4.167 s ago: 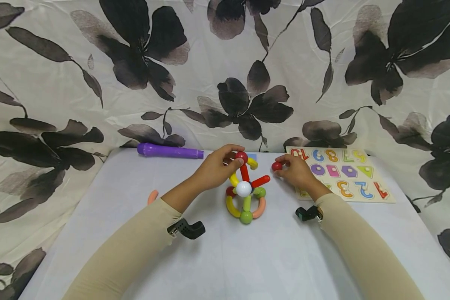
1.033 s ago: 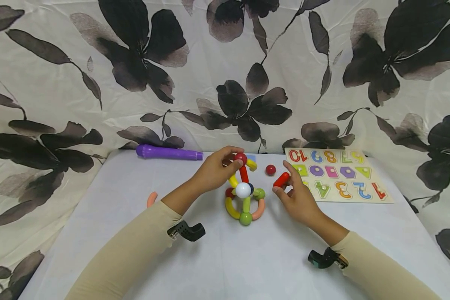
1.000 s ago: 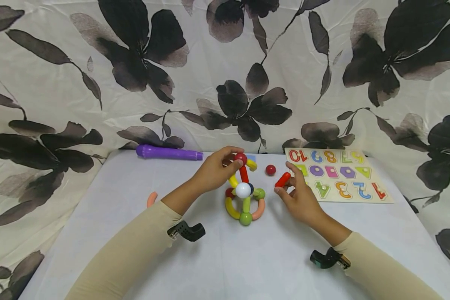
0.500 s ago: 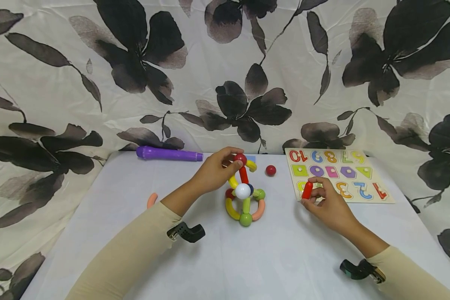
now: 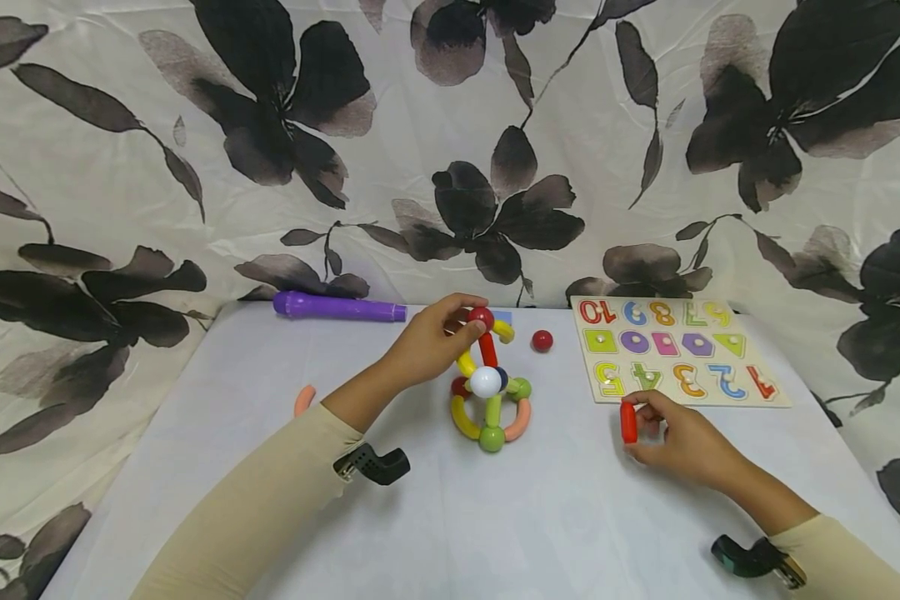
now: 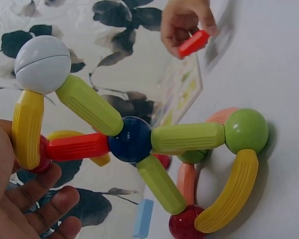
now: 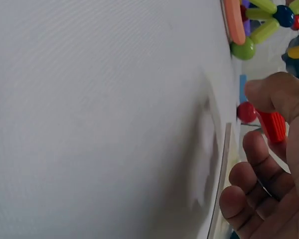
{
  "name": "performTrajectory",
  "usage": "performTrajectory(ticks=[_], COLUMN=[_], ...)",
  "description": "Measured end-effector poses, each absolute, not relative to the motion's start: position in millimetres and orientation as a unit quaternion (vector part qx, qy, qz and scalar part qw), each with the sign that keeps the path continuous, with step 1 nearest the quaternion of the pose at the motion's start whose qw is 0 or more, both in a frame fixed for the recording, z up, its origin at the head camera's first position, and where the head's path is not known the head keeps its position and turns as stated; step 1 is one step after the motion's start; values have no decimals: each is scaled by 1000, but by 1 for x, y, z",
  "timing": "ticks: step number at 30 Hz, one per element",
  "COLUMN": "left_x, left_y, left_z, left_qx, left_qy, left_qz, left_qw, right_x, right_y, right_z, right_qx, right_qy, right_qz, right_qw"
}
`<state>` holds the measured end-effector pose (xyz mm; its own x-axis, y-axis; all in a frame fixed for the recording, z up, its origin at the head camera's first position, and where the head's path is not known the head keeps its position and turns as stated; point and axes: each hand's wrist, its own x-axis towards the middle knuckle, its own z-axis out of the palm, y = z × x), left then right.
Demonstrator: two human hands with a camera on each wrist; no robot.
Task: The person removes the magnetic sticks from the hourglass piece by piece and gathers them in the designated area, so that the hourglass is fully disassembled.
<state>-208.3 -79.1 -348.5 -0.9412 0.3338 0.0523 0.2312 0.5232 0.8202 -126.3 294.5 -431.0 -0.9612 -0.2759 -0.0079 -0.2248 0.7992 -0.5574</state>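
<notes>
My left hand [image 5: 437,340] grips a red ball [image 5: 482,317] at the top of a figure built from magnetic balls and sticks. Its white ball [image 5: 485,382] and dark blue ball [image 6: 130,139] sit mid-figure; a green ball [image 5: 492,439], a yellow curved stick [image 6: 232,197] and a peach curved stick [image 5: 520,418] form the base on the table. My right hand [image 5: 682,442] pinches a loose red stick [image 5: 628,422] between thumb and fingers, well right of the figure, by the puzzle board's near edge. In the right wrist view the thumb partly covers that stick.
A loose red ball [image 5: 542,341] lies between figure and number puzzle board [image 5: 592,367]. At the back left lies a purple microphone-shaped tube [image 5: 339,307]. A peach stick [image 5: 304,399] shows beside the left forearm. Behind the figure is a light blue block [image 6: 143,218]. Floral cloth hangs behind.
My right hand set the loose red ball down, took the red stick off the figure, then carried it rightward and nearer. My left hand keeps its grip on the top.
</notes>
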Motion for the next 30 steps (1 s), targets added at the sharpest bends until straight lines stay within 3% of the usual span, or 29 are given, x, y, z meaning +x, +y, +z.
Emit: performTrajectory(ticks=[20, 24, 30], left_x=[-208, -208, -208], left_y=[-79, -79, -78], left_z=[-348, -348, -349], left_qx=[162, 160, 161], left_qy=[870, 869, 869], left_qz=[462, 465, 465], left_qw=[54, 54, 56], right_x=[-130, -132, -135], right_y=[296, 285, 243], right_z=[-439, -428, -406], right_qx=[-187, -192, -216], right_qy=[947, 948, 932], right_qz=[-234, -240, -293], right_qw=[117, 84, -12])
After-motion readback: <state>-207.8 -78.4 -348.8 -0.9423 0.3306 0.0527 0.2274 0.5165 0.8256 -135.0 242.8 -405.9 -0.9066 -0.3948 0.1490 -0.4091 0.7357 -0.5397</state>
